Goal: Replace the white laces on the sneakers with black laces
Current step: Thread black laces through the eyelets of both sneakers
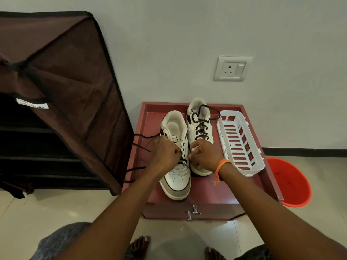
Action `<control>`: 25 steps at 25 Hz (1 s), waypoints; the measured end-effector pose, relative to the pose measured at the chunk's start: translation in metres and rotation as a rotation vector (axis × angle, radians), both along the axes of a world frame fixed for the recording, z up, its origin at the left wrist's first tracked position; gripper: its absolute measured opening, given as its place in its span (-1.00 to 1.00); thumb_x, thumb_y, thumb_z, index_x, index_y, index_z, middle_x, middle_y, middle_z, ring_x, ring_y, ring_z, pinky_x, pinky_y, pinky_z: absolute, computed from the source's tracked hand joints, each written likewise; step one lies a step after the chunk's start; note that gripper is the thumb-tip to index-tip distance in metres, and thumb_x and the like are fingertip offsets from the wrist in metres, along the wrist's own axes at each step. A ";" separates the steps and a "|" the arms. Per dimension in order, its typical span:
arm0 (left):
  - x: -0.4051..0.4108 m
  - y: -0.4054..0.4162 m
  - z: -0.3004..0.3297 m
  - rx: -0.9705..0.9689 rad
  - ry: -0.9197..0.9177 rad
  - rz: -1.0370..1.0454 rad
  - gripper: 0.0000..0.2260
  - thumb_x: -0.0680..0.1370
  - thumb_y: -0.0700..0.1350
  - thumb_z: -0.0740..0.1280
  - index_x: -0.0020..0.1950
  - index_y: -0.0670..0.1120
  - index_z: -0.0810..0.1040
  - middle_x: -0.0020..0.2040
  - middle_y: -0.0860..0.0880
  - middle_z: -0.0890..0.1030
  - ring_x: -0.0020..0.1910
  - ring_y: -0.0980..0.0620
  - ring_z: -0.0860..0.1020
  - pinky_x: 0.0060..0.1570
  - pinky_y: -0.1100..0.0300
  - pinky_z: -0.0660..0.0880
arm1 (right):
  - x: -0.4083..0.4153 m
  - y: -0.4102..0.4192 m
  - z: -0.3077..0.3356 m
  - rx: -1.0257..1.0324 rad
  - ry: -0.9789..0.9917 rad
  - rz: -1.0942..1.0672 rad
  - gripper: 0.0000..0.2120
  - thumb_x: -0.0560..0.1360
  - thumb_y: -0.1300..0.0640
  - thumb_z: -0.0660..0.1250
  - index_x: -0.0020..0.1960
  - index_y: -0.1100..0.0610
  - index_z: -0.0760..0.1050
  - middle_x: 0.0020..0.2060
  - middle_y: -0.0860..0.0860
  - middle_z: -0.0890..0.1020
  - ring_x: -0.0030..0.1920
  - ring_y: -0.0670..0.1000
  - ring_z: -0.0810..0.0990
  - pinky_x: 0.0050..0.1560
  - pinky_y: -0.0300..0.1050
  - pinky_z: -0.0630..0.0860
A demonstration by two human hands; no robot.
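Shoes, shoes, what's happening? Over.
Both hands, left and right, pinching black lace at near sneaker. Far sneaker laced black. Nothing blocking.

Red-brown surface point(210, 192) carries two sneakers — near one point(177, 177), far one point(201, 126) — white basket point(242, 147) at right.

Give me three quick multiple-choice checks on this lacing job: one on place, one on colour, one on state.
1. Where is the white basket?
A. right of the sneakers on the red tray
B. inside the shoe rack
C. in the bucket

2. What colour is the bucket?
A. blue
B. orange
C. green

3. Which sneaker is already fully laced in black?
A. the left sneaker
B. the right sneaker
C. neither

Answers: 1 A, it sits on the tray beside the pair. 2 B, plainly orange. 3 B, its black lace criss-crosses up; the left hand and right hand are only at the other's lower eyelets.
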State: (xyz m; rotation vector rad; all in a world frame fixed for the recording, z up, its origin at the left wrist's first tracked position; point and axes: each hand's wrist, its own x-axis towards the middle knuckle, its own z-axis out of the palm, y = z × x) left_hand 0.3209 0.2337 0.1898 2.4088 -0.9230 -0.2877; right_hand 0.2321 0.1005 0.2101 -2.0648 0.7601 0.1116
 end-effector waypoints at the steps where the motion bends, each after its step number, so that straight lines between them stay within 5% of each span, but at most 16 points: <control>1: 0.001 0.000 -0.005 0.014 0.033 0.054 -0.85 0.45 -0.17 0.43 -0.29 0.03 0.72 -0.09 -0.09 0.60 0.00 -0.10 0.56 -0.01 0.07 0.51 | -0.001 0.002 0.001 0.024 0.005 0.003 -0.75 0.48 0.32 0.38 0.12 0.15 0.44 -0.14 0.11 0.62 -0.18 0.11 0.60 -0.16 0.04 0.60; 5: 0.010 -0.001 -0.011 0.020 0.208 0.144 -0.65 0.40 -0.10 0.51 -0.47 0.28 0.56 0.00 -0.12 0.63 0.09 -0.06 0.57 0.00 0.18 0.55 | -0.001 0.003 -0.003 -0.042 -0.003 0.052 -0.71 0.43 0.37 0.39 0.13 0.20 0.50 -0.14 0.13 0.64 -0.15 0.09 0.60 -0.10 0.03 0.60; 7: 0.008 -0.002 -0.006 -0.025 0.293 0.181 -0.64 0.42 -0.14 0.52 -0.50 0.21 0.56 0.01 -0.10 0.64 0.09 -0.03 0.59 -0.05 0.30 0.53 | -0.001 0.003 -0.006 -0.050 -0.016 0.040 -0.72 0.41 0.39 0.39 0.10 0.21 0.51 -0.17 0.13 0.65 -0.22 0.04 0.60 -0.18 -0.03 0.60; 12: 0.001 -0.013 -0.007 -0.003 0.403 0.343 -0.90 0.38 -0.13 0.45 -0.34 -0.02 0.68 -0.02 -0.06 0.65 -0.03 -0.04 0.62 -0.10 0.07 0.64 | -0.001 0.003 -0.008 -0.076 -0.012 0.042 -0.71 0.42 0.43 0.34 0.10 0.21 0.54 -0.29 0.04 0.61 -0.35 -0.11 0.53 -0.47 -0.41 0.42; 15: 0.002 -0.014 0.000 0.008 0.448 0.367 -0.87 0.34 -0.08 0.44 -0.21 -0.12 0.69 0.00 -0.17 0.64 -0.03 -0.16 0.64 -0.18 0.07 0.64 | -0.001 0.002 -0.008 -0.100 -0.011 0.056 -0.71 0.42 0.41 0.34 0.10 0.22 0.54 -0.25 0.07 0.64 -0.29 -0.06 0.55 -0.44 -0.40 0.43; 18: 0.000 -0.012 0.006 0.019 0.444 0.281 -0.90 0.44 -0.18 0.46 -0.15 -0.21 0.71 -0.09 -0.15 0.71 -0.02 -0.09 0.67 0.03 -0.01 0.62 | 0.000 0.004 -0.010 -0.110 -0.030 0.045 -0.75 0.43 0.37 0.37 0.09 0.21 0.55 -0.29 0.03 0.62 -0.29 -0.05 0.55 -0.38 -0.38 0.47; 20: 0.001 -0.011 0.004 0.046 0.391 0.249 -0.93 0.46 -0.24 0.44 -0.17 -0.19 0.72 -0.13 -0.10 0.72 -0.05 -0.04 0.67 0.04 0.01 0.61 | 0.001 0.005 -0.010 -0.095 -0.054 0.013 -0.81 0.44 0.33 0.39 0.03 0.17 0.55 -0.25 0.05 0.62 -0.23 0.03 0.58 -0.20 -0.15 0.57; 23: 0.003 -0.010 0.003 0.050 0.383 0.234 -0.92 0.46 -0.26 0.44 -0.20 -0.16 0.73 -0.19 -0.06 0.69 -0.16 0.04 0.64 -0.11 0.08 0.63 | 0.000 0.007 -0.009 -0.056 -0.070 -0.017 -0.83 0.44 0.23 0.47 -0.01 0.13 0.55 -0.19 0.10 0.64 -0.20 0.06 0.58 -0.06 -0.03 0.58; 25: 0.002 -0.008 0.004 0.006 0.458 0.232 -0.94 0.49 -0.27 0.44 -0.15 -0.20 0.71 -0.30 -0.01 0.65 -0.34 0.13 0.56 -0.38 0.27 0.51 | -0.001 0.007 -0.007 -0.027 -0.071 -0.044 -0.80 0.43 0.20 0.50 0.02 0.15 0.56 -0.19 0.10 0.65 -0.24 0.03 0.58 -0.09 -0.04 0.60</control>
